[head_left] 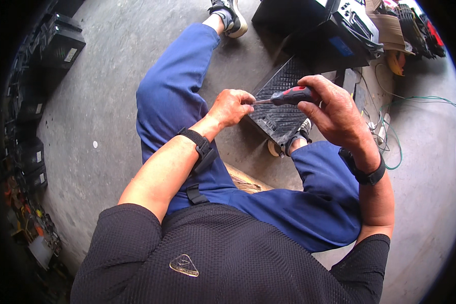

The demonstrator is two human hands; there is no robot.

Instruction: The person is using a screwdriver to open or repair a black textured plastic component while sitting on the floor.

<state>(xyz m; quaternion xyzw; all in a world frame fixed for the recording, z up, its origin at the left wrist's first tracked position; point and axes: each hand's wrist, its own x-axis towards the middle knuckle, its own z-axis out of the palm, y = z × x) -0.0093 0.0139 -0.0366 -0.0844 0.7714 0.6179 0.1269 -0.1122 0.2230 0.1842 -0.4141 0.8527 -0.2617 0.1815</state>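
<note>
A screwdriver (pixel 295 95) with a black and red handle lies level in front of me, its shaft pointing left. My right hand (pixel 334 104) grips the handle's rear end between thumb and fingers. At the tip, my left hand (pixel 230 107) is closed in a pinch. Whatever is between those fingertips is too small or too hidden to tell. Behind and below both hands is a dark ribbed panel (pixel 281 114), slanting away toward a large black box-shaped unit (pixel 334 48). Neither hand appears to touch the panel.
Black cables run along the unit's side. A cardboard piece (pixel 388 30) and dark stacked parts stand at the far right. Green wire (pixel 401 152) and a white power strip (pixel 383 127) lie on the floor. Black boxes (pixel 63 45) line the left. Wood (pixel 245 180) shows between my legs.
</note>
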